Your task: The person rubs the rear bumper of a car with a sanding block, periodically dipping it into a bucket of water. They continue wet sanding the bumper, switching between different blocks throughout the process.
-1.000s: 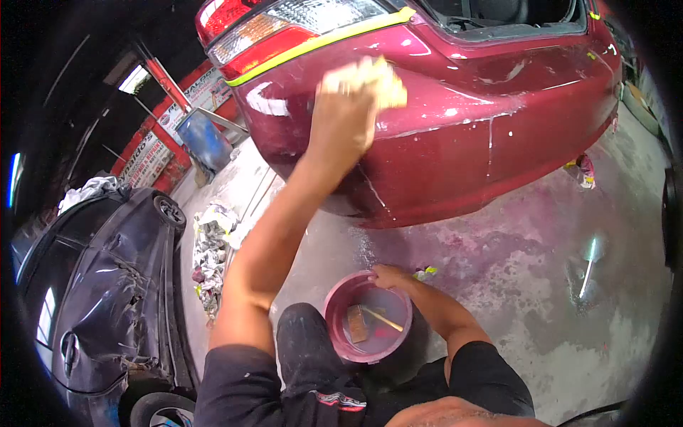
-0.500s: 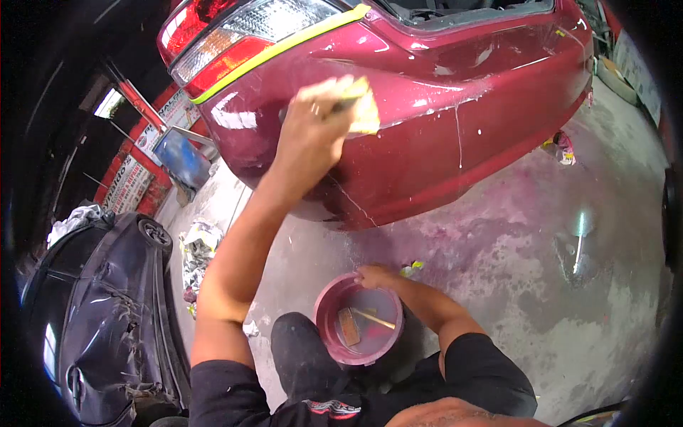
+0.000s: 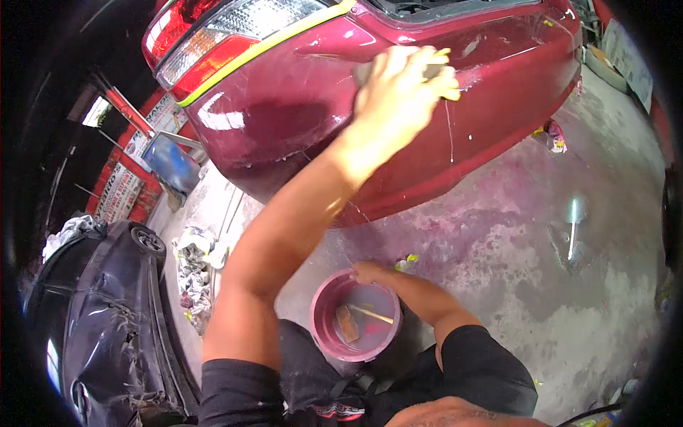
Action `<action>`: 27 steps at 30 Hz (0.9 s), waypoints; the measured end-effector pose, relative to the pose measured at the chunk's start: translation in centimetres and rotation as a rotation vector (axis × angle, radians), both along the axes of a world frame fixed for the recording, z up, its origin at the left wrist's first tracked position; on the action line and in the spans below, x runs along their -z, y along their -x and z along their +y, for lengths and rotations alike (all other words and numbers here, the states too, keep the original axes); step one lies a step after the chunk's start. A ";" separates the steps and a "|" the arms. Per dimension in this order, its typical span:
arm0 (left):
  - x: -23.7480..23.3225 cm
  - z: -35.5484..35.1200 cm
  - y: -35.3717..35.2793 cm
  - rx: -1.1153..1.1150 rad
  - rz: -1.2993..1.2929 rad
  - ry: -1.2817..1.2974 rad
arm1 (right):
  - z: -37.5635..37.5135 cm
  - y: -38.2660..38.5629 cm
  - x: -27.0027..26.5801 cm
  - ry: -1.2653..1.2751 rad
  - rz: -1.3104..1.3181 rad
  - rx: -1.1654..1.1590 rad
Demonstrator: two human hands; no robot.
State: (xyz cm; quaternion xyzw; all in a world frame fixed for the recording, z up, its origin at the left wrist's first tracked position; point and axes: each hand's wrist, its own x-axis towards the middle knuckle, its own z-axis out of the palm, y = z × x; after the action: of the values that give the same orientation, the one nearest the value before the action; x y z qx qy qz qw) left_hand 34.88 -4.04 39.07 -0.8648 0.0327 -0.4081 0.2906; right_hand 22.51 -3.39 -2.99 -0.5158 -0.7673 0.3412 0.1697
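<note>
My left hand point(image 3: 402, 89) is wrapped round a folded yellow sheet point(image 3: 449, 84) and presses against the maroon car bumper point(image 3: 284, 124), right of the tail light point(image 3: 213, 67). Yellow tape point(image 3: 267, 48) runs along the light's lower edge. White drips mark the paint below the hand. Down near my legs, my right hand point(image 3: 366, 272) grips the rim of a pink bucket point(image 3: 318, 324). Cloudy water, a brown rectangular block point(image 3: 347, 324) and a thin pale stick point(image 3: 373, 314) are inside it.
A damaged dark car point(image 3: 107, 320) stands at the left. Beside it lie crumpled cloths or papers point(image 3: 192, 267). A blue drum point(image 3: 171, 162) is behind, at upper left. Small wrappers point(image 3: 555, 136) lie on the stained concrete floor point(image 3: 498, 285).
My left hand has moved right along the bumper with the yellow sheet. My right hand stays on the bucket rim. The whole view has shifted slightly.
</note>
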 end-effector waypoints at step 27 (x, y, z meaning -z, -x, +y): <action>0.0 2.0 19.8 -0.025 -0.241 0.498 | 0.7 -0.1 0.8 -0.012 0.077 0.009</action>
State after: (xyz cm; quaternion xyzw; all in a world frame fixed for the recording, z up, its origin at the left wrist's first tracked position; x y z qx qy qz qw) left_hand 15.12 -2.09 39.04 -0.8551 -0.1140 -0.4999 0.0761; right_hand 22.60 -2.68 -3.75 -0.5047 -0.7600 0.3552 0.2038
